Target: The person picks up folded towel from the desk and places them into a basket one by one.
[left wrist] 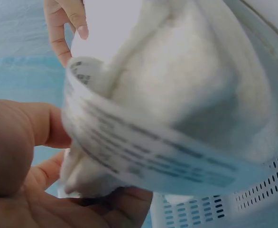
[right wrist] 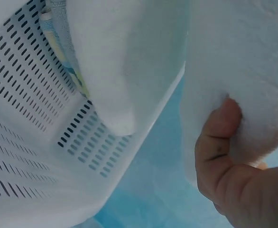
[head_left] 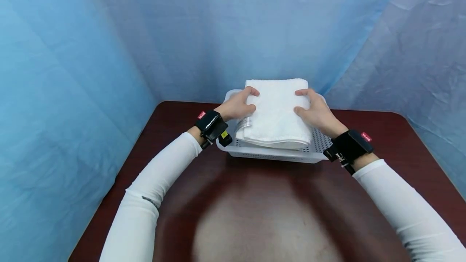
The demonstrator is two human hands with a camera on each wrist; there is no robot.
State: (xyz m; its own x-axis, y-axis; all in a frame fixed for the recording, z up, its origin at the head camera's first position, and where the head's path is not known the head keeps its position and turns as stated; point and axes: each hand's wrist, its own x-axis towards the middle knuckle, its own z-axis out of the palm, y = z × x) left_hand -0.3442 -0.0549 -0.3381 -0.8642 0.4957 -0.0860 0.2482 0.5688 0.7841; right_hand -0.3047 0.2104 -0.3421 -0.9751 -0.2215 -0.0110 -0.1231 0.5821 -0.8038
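Note:
A folded white towel [head_left: 278,112] is held at its two sides over a white perforated basket [head_left: 271,156]. My left hand [head_left: 238,105] grips the left side, thumb and fingers curled round the edge. A printed care label [left wrist: 151,147] loops out beside those fingers in the left wrist view. On the opposite side, my right hand [head_left: 316,112] pinches the towel, its thumb pressed into the pile in the right wrist view. Another white cloth [right wrist: 101,71] lies inside the basket, apart from the held towel. Beside it shows a blue and yellow patterned cloth [right wrist: 58,35], partly hidden.
The basket stands near the far edge of a dark reddish-brown table [head_left: 262,209]. Light blue curtains [head_left: 255,27] hang behind the table and along both sides.

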